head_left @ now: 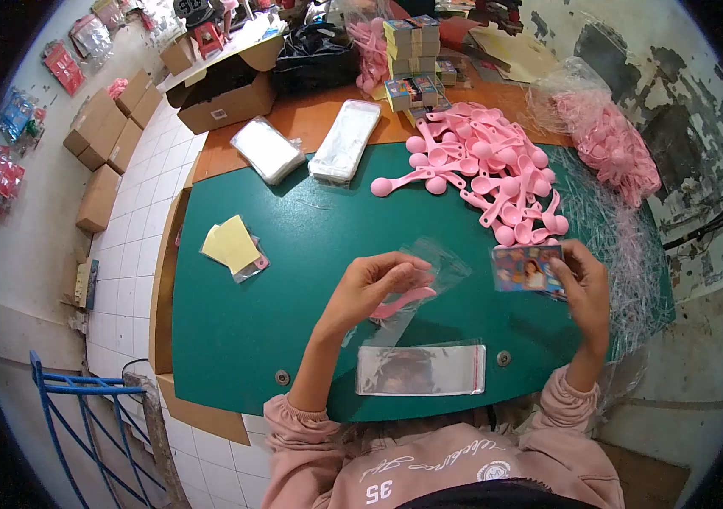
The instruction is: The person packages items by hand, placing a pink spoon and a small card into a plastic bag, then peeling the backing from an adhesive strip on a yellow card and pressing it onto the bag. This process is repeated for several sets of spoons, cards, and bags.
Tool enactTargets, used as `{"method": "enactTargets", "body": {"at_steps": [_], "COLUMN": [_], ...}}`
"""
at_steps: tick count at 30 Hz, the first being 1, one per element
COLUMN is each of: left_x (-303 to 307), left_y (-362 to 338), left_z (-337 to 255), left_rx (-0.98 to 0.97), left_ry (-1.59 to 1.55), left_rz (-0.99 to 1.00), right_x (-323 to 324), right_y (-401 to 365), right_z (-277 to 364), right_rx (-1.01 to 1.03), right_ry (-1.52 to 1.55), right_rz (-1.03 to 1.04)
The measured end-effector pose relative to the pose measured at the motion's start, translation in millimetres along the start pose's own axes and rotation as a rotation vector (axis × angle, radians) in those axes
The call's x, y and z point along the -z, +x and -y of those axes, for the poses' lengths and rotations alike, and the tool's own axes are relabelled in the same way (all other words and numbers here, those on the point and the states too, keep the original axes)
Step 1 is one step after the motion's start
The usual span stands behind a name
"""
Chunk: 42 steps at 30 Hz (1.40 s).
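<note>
My left hand [371,288] is closed on a clear plastic bag [446,261] above the green table [234,331]. A pink measuring spoon [405,302] shows its curved handle just under those fingers, overlapping the bag. To the right, my right hand [586,288] pinches a colourful printed card [527,268] by its right end, thumb on the face. Flat clear sleeves [421,371] with a sealing strip lie close to the table's front edge, between my arms. Beyond the right hand spreads a heap of pink spoons [497,161].
Bagged yellow cards [234,246] lie at the left. Two stacks of clear bags [268,151] [345,140] sit toward the back, near bundled cards [412,51]. A bag of pink spoons [611,140] and crumpled plastic film [624,246] line the right side. Cardboard boxes [230,102] stand behind.
</note>
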<state>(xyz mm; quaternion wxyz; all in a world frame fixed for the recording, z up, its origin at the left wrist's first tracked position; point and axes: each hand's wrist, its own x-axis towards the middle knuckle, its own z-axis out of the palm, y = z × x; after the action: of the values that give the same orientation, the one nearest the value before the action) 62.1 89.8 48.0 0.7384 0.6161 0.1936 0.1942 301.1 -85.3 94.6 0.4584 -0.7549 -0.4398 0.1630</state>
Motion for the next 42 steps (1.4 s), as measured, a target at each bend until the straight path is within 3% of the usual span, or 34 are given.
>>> {"method": "enactTargets", "body": {"at_steps": [5, 7, 8, 13, 15, 17, 18, 21, 25, 27, 28, 29, 31, 33, 35, 39, 42], "left_x": [-2.4, -0.2, 0.9, -3.9, -10.3, -13.2, -13.5, -12.7, -2.2, 15.6, 25.3, 35.0, 46.1, 45.8, 43.5, 40.3, 43.0], "left_y": [0.4, 0.4, 0.3, -0.3, -0.4, -3.5, -4.4, -3.5, -6.4, -12.3, -17.3, -21.3, -27.5, -32.7, -33.4, -30.7, -30.3], "left_z": [8.8, 11.8, 13.0, 12.6, 10.7, 0.9, -2.3, 6.5, -1.3, 0.1, 9.5, 18.0, 22.0, 20.2, 18.2, 16.5, 19.5], "left_rx": [-0.039, -0.035, -0.024, -0.062, -0.196, -0.117, -0.038, -0.071, 0.060, 0.072, -0.065, -0.063, 0.070, 0.091, 0.158, 0.103, 0.198], "left_ry": [0.060, 0.042, 0.116, 0.281, 0.322, 0.390, 0.457, 0.522, 0.558, 0.699, 0.697, 0.699, 0.384, 0.323, 0.237, 0.146, 0.279], "left_rz": [0.030, 0.018, 0.006, 0.024, 0.027, 0.046, 0.064, 0.000, 0.049, 0.245, 0.229, 0.231, 0.140, 0.093, -0.004, 0.024, 0.106], "right_x": [-41.9, -48.8, -48.4, -56.9, -62.0, -68.6, -72.3, -83.6, -88.4, -90.5, -92.7, -95.4, -106.1, -110.7, -107.9, -109.6, -114.1], "right_y": [7.5, 12.1, 13.3, 15.6, 19.1, 25.6, 27.6, 34.2, 41.9, 45.0, 45.7, 45.6, 42.4, 39.5, 38.3, 37.3, 34.8], "right_z": [57.7, 58.9, 63.6, 64.3, 60.1, 53.1, 49.1, 35.0, 19.2, 12.3, 7.0, 2.1, -6.3, -7.4, -4.4, -6.8, -9.2], "right_rx": [0.030, 0.346, 0.372, 0.424, 0.435, 0.433, 0.435, 0.477, 0.231, 0.130, 0.110, 0.089, 0.060, 0.028, -0.141, -0.125, -0.113], "right_ry": [0.267, -0.011, -0.078, -0.160, -0.206, -0.266, -0.265, -0.075, 0.041, 0.032, 0.114, 0.198, 0.322, 0.447, 0.440, 0.408, 0.467], "right_rz": [0.024, 0.169, 0.224, 0.380, 0.457, 0.721, 0.720, 0.695, 0.772, 0.750, 0.714, 0.678, 0.702, 0.730, 0.810, 0.783, 0.775]}}
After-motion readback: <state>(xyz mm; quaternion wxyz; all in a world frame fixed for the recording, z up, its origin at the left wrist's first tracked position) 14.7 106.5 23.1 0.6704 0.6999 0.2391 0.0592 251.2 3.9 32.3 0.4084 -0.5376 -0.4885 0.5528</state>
